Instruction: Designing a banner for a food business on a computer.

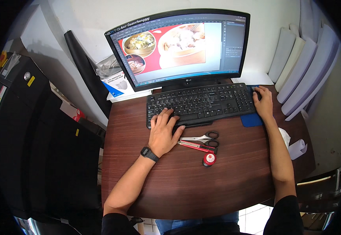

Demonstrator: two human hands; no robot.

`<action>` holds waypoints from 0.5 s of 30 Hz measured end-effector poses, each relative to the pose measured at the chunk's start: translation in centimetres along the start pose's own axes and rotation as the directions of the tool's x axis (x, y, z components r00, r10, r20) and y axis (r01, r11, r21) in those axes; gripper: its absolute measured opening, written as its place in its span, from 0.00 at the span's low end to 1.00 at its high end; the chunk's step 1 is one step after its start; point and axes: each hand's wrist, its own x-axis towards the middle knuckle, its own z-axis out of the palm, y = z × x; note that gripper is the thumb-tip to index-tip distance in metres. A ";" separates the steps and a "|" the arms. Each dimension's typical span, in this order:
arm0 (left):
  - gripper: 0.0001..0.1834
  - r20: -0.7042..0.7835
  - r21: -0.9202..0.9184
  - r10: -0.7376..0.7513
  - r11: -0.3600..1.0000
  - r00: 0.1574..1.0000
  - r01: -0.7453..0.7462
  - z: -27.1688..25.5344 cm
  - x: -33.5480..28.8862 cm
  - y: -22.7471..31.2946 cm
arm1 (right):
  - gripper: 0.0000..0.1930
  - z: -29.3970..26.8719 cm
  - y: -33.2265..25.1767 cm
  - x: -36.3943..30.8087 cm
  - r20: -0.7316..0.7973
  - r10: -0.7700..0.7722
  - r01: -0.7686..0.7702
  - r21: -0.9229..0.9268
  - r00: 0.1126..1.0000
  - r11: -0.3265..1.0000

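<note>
Your left hand [163,131] lies flat, fingers spread on the black keyboard [200,102]; your right hand [263,102] cups a mouse on the blue pad [251,119] (the mouse almost wholly hidden). Scissors [203,138] lie nearby on the brown wooden desk [178,184], the monitor [178,49] against a white wall.

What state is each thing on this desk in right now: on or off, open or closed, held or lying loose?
Monitor: on, showing an image editor with food pictures.
Keyboard: flat on the desk, left hand resting on its left end.
Mouse: mostly hidden under the right hand, on a blue pad.
Scissors: closed, lying loose.
Red utility knife: lying loose; blade state unclear.
Round red object: lying loose.
</note>
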 end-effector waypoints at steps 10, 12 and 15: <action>0.21 -0.006 -0.005 -0.003 1.000 1.000 0.003 0.1 0.0 0.0 | 0.14 0.2 0.3 0.0 -0.017 -0.006 0.006 0.007 1.000 1.000; 0.21 -0.011 -0.001 0.003 1.000 1.000 -0.003 0.1 0.0 0.1 | 0.14 0.3 0.7 0.0 -0.020 -0.023 0.023 -0.005 1.000 1.000; 0.21 -0.018 0.006 0.007 1.000 1.000 -0.006 0.1 0.0 0.0 | 0.14 0.2 0.4 0.1 -0.009 -0.013 0.013 0.004 1.000 1.000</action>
